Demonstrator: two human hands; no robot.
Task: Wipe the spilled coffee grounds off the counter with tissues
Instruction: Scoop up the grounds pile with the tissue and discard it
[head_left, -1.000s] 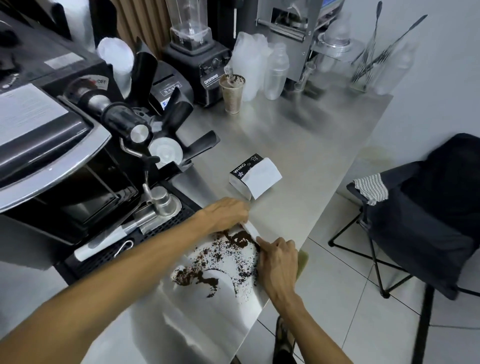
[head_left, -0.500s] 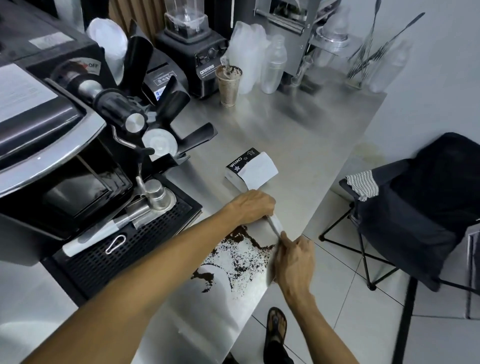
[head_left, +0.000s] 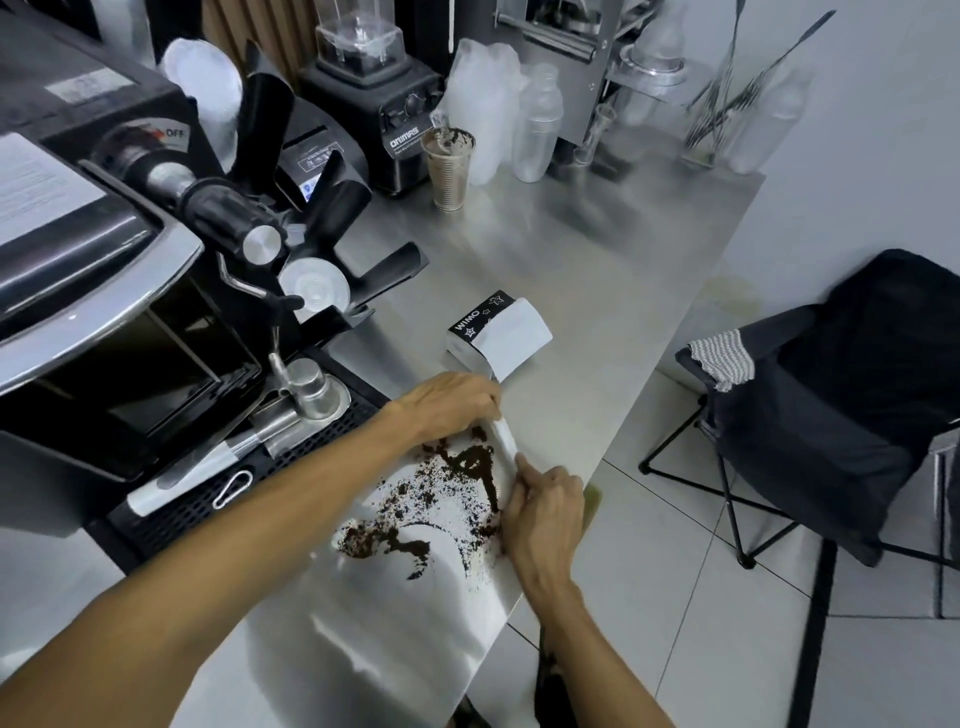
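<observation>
The brushed steel counter (head_left: 363, 649) starts at the near edge and runs away to the far right, smooth and glaring with reflections. On its near part lie the coffee grounds (head_left: 379, 543), dark and crumbly, scattered in clumps and thin curved streaks. The right hand (head_left: 545, 512) sits at the counter's right edge, just right of the grounds, its fingers curled round the near end of a folded tissue (head_left: 506, 436); the tissue is a narrow white strip along the far right side of the spill. The left hand (head_left: 452, 405), reaching in from the near left, pinches the strip's far end under bent fingers.

To the left is a black perforated drip tray (head_left: 208, 499) under a bulky espresso machine (head_left: 104, 234) of black and polished metal. Just beyond the hands lies a soft rectangular tissue pack (head_left: 470, 325), black and white, with a white sheet hanging out. Far off stand a ribbed clear cup (head_left: 449, 169) smeared brown, a black blender (head_left: 384, 119) and a clear shaker bottle (head_left: 537, 130). To the right, over pale glossy floor tiles (head_left: 675, 545), stands a dark fabric folding chair (head_left: 841, 405) with a checked cloth (head_left: 722, 356) draped on it.
</observation>
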